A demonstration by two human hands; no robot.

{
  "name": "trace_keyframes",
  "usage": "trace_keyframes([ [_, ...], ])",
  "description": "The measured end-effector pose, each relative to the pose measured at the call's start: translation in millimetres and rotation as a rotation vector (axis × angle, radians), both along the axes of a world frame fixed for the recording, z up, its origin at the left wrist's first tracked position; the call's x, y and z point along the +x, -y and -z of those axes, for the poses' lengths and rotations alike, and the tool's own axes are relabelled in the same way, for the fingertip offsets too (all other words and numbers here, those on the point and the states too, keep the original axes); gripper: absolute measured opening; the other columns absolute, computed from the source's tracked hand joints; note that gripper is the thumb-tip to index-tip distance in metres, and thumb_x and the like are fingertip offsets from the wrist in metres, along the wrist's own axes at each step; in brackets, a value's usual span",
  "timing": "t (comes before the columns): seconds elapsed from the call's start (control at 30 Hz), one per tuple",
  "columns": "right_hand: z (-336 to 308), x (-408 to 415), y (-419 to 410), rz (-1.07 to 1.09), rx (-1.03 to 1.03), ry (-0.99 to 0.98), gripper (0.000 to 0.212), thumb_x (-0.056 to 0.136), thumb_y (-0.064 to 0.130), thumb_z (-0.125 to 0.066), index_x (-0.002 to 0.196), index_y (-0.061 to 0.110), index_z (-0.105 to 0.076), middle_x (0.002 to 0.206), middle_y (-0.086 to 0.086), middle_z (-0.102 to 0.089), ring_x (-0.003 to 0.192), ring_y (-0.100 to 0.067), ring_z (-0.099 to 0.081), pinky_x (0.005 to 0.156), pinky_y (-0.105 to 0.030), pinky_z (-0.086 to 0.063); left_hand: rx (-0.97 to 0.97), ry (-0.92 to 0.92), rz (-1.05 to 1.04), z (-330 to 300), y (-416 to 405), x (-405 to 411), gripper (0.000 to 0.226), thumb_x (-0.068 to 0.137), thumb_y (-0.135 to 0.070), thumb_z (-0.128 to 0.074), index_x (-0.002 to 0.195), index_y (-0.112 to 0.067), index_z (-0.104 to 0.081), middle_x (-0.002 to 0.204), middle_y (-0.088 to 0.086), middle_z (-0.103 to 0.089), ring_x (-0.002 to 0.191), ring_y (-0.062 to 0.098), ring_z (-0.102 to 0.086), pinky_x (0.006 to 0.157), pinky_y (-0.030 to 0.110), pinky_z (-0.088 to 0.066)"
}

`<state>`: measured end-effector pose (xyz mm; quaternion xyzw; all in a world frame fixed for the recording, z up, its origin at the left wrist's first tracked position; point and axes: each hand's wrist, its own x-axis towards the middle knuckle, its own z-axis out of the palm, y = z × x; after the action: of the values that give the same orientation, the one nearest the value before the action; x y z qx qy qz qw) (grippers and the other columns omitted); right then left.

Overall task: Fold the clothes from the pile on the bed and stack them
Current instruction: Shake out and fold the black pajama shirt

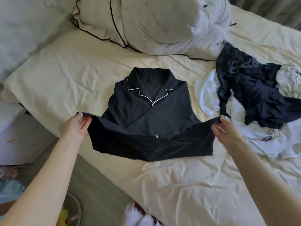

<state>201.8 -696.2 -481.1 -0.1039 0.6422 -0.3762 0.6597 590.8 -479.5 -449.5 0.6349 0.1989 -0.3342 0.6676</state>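
Observation:
A black pyjama shirt [146, 110] with white piping on its collar lies front up in the middle of the cream bed [179, 185], its sides folded in across the chest. My left hand [76, 126] grips the shirt's lower left corner and my right hand [225, 129] grips the lower right corner. Both hold the hem lifted off the sheet and spread wide. To the right sits the pile: a crumpled dark navy garment [254, 95] on top of white clothes [267, 141].
A bunched duvet and pillows [146, 25] with black piping fill the head of the bed. The bed's left edge drops to a grey floor [91, 185] with a white cabinet [19, 136] and small clutter at the lower left.

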Motion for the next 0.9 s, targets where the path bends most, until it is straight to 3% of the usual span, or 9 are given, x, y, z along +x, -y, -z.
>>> trace_keyframes([
  [0.17, 18, 39, 73, 0.092, -0.006, 0.075, 0.008, 0.096, 0.014, -0.054, 0.099, 0.008, -0.057, 0.097, -0.003, -0.061, 0.092, -0.015, -0.058, 0.053, -0.023, -0.055, -0.025, 0.005, -0.084, 20, 64, 49, 0.017, 0.093, 0.0, -0.054, 0.109, 0.003, -0.051, 0.105, 0.018, -0.057, 0.085, 0.02, -0.061, 0.071, 0.027, -0.057],
  [0.23, 26, 52, 98, 0.129, -0.028, 0.083, 0.005, 0.096, 0.014, -0.054, 0.097, 0.01, -0.057, 0.097, -0.003, -0.06, 0.093, -0.015, -0.058, 0.054, -0.022, -0.056, -0.013, 0.014, -0.09, 25, 87, 65, 0.005, 0.092, 0.0, -0.055, 0.094, 0.004, -0.053, 0.1, 0.017, -0.059, 0.083, 0.02, -0.062, 0.071, 0.027, -0.057],
  [0.37, 36, 72, 141, 0.176, -0.064, 0.117, 0.013, 0.096, 0.014, -0.053, 0.108, 0.014, -0.058, 0.098, -0.001, -0.061, 0.096, -0.013, -0.059, 0.06, -0.022, -0.057, 0.0, 0.031, -0.173, 36, 127, 90, 0.013, 0.088, 0.003, -0.06, 0.08, 0.001, -0.05, 0.086, 0.018, -0.061, 0.08, 0.023, -0.065, 0.074, 0.033, -0.058],
  [0.63, 54, 101, 204, 0.191, -0.063, 0.109, 0.01, 0.098, 0.013, -0.048, 0.098, 0.014, -0.058, 0.098, 0.001, -0.064, 0.086, -0.014, -0.062, 0.055, -0.023, -0.056, -0.025, 0.034, -0.158, 57, 193, 130, 0.014, 0.089, 0.001, -0.06, 0.081, 0.001, -0.048, 0.085, 0.016, -0.06, 0.08, 0.022, -0.064, 0.071, 0.031, -0.058],
  [0.77, 61, 119, 232, 0.225, -0.076, 0.132, 0.01, 0.097, 0.012, -0.049, 0.097, 0.013, -0.06, 0.096, 0.001, -0.065, 0.09, -0.013, -0.063, 0.055, -0.023, -0.056, -0.075, 0.04, -0.137, 67, 225, 144, 0.007, 0.095, -0.003, -0.05, 0.099, 0.004, -0.05, 0.094, 0.013, -0.058, 0.084, 0.019, -0.061, 0.075, 0.028, -0.057],
  [0.9, 72, 133, 254, 0.265, -0.111, 0.174, 0.011, 0.097, 0.011, -0.049, 0.099, 0.011, -0.06, 0.094, 0.0, -0.064, 0.108, -0.013, -0.061, 0.059, -0.022, -0.057, -0.112, 0.087, -0.106, 77, 256, 150, 0.028, 0.098, -0.003, -0.043, 0.124, 0.006, -0.047, 0.109, 0.014, -0.058, 0.088, 0.019, -0.061, 0.075, 0.025, -0.057],
])
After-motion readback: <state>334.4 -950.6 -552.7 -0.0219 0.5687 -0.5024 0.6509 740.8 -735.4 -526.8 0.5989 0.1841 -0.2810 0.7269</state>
